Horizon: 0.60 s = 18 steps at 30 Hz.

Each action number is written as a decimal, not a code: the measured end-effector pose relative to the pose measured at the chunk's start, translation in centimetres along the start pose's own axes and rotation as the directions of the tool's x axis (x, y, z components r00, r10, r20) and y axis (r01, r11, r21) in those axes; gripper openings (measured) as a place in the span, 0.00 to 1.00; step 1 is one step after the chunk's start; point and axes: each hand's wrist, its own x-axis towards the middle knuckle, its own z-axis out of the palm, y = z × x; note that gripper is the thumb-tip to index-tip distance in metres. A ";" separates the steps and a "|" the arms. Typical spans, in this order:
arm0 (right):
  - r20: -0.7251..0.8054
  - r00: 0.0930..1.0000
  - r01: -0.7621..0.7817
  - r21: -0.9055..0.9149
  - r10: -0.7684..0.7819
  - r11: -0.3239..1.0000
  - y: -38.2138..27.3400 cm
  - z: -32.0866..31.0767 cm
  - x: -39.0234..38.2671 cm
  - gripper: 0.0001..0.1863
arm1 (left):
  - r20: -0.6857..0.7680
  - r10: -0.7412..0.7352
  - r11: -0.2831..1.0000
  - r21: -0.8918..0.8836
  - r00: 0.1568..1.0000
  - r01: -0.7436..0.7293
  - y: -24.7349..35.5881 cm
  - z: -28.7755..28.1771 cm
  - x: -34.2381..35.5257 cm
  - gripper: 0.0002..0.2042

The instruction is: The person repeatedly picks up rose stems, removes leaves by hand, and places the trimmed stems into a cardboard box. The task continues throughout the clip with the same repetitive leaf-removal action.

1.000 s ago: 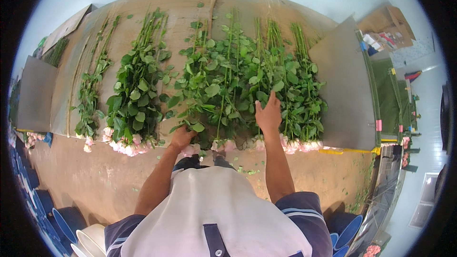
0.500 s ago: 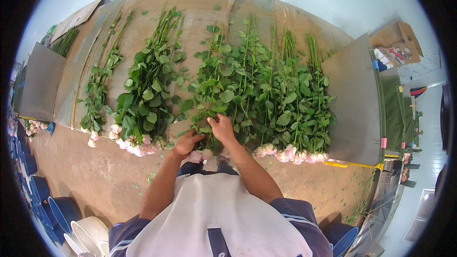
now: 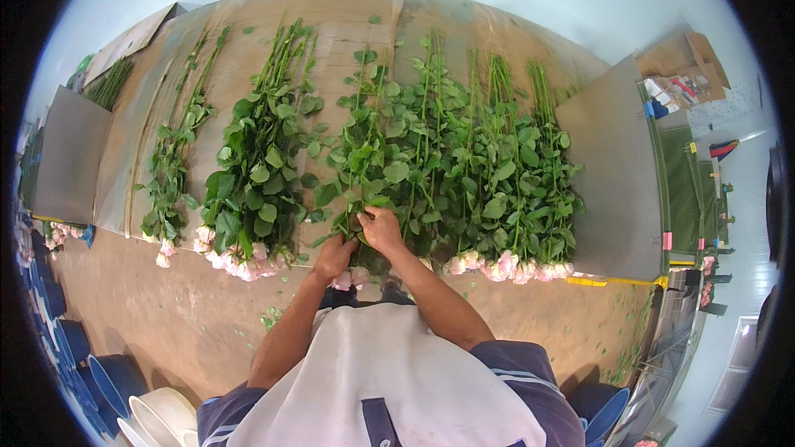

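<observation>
Long-stemmed pink roses lie in several rows on a wide worn table (image 3: 128, 157), blooms at the near edge and leafy stems pointing away. My left hand (image 3: 334, 257) is curled round a rose stem (image 3: 363, 139) in the middle group, just above its pale blooms (image 3: 349, 279). My right hand (image 3: 378, 226) pinches the same stem's foliage a little higher and to the right; leaves partly hide its fingertips. A thick dark-leaved bunch (image 3: 263, 165) lies to the left, a thinner one (image 3: 170, 174) beyond it, and dense bunches (image 3: 522, 174) to the right.
Upright metal panels bound the table at left (image 3: 66, 157) and right (image 3: 613, 199). An open carton (image 3: 683, 62) and green dividers (image 3: 679, 190) are at right. Blue tubs (image 3: 108, 381) and cream tubs (image 3: 157, 414) stand low left. Fallen leaves dot the floor (image 3: 207, 306).
My right hand has moved left and down from the right-hand bunches to beside my left hand, gripping the stem. Since half a second ago both hands have shifted only slightly.
</observation>
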 end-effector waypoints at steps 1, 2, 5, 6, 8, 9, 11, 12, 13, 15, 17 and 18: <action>-0.010 1.000 0.009 0.002 -0.009 1.000 -0.1 -0.2 0.0 0.23 | -0.005 0.033 0.999 0.043 0.999 -0.032 0.3 0.0 0.0 0.18; 0.001 1.000 0.001 0.005 -0.001 1.000 -0.2 -0.4 0.0 0.23 | -0.007 0.035 0.997 0.076 0.999 -0.035 0.7 0.1 -0.2 0.18; 0.161 0.987 -0.066 0.253 0.025 0.965 -0.5 -1.2 0.1 0.23 | -0.023 0.061 0.980 0.192 0.998 -0.055 2.0 0.3 -0.4 0.17; 0.160 0.987 -0.041 0.259 -0.001 0.965 -0.6 -1.4 0.0 0.24 | -0.029 0.072 0.970 0.234 0.997 -0.063 2.4 0.4 -0.6 0.16; 0.080 0.993 0.056 0.327 -0.087 0.943 -0.8 -1.8 -0.2 0.24 | 0.003 0.149 0.954 0.262 0.989 -0.145 3.2 0.6 -1.0 0.14; 0.053 0.997 0.043 0.263 -0.059 0.964 -1.0 -1.9 -0.5 0.24 | 0.017 0.212 0.945 0.252 0.977 -0.210 3.7 0.9 -1.0 0.14; 0.087 0.996 -0.029 0.241 0.008 0.970 -1.0 -3.0 -0.7 0.23 | -0.056 0.253 0.893 0.398 0.966 -0.211 4.5 1.9 -1.9 0.12; 0.007 1.000 0.011 0.262 -0.014 0.965 -1.2 -3.5 -0.9 0.17 | 0.005 0.290 0.922 0.267 0.957 -0.281 5.0 2.3 -2.1 0.13; -0.074 0.997 -0.001 0.185 0.014 0.983 -1.2 -4.7 -1.1 0.17 | 0.079 0.170 0.985 0.015 0.982 -0.172 5.8 3.0 -1.8 0.15; 0.092 0.993 -0.102 0.273 0.080 0.957 -1.3 -8.4 -1.8 0.22 | 0.103 0.019 0.960 -0.280 0.994 0.011 6.9 3.9 -2.7 0.19; 0.112 0.994 -0.028 0.224 0.003 0.974 -1.9 -13.5 -3.3 0.22 | 0.173 0.119 0.929 -0.366 0.978 -0.049 7.6 4.3 -3.0 0.23; 0.035 0.999 0.030 0.232 -0.039 0.972 -2.4 -16.4 -4.7 0.22 | 0.207 0.091 0.941 -0.338 0.974 -0.017 7.9 4.4 -2.7 0.23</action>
